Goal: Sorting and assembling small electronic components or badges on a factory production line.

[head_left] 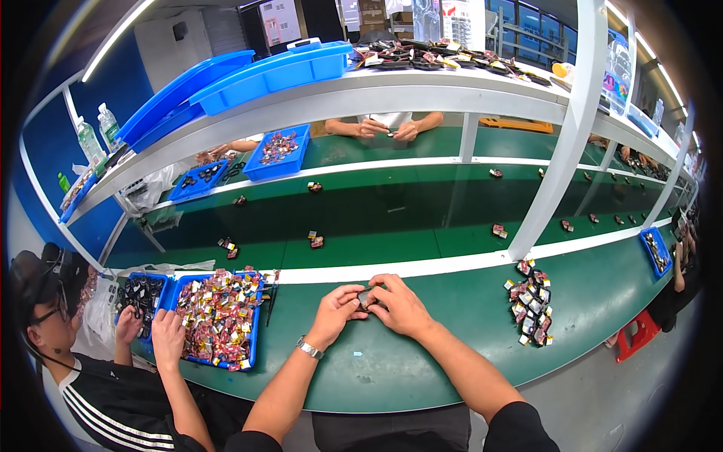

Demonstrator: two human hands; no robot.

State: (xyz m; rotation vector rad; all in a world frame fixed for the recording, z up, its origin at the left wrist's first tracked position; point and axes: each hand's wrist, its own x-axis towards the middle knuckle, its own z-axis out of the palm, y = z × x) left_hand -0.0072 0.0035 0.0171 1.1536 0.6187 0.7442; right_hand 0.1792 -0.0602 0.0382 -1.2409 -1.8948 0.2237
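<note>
My left hand [337, 315] and my right hand [402, 304] meet above the green work surface, close to the white rail. Between their fingertips they hold a small dark part [365, 300], mostly hidden by the fingers, so its exact kind does not show. Both hands are closed on it. Right of my right hand lies a loose pile of small black parts [533, 305] with red, white and yellow bits. A blue tray [254, 331] heaped with small red, yellow and silvery pieces stands to the left of my left forearm. A tiny pale-blue scrap [358, 353] lies below my hands.
At the left a co-worker [113, 399] reaches toward a second blue tray [167, 282] of black parts. Beyond the white rail [422, 264], several small assemblies sit spaced on the green belt [376, 215]. An upright post [561, 135] and overhead shelf [422, 94] frame the far side.
</note>
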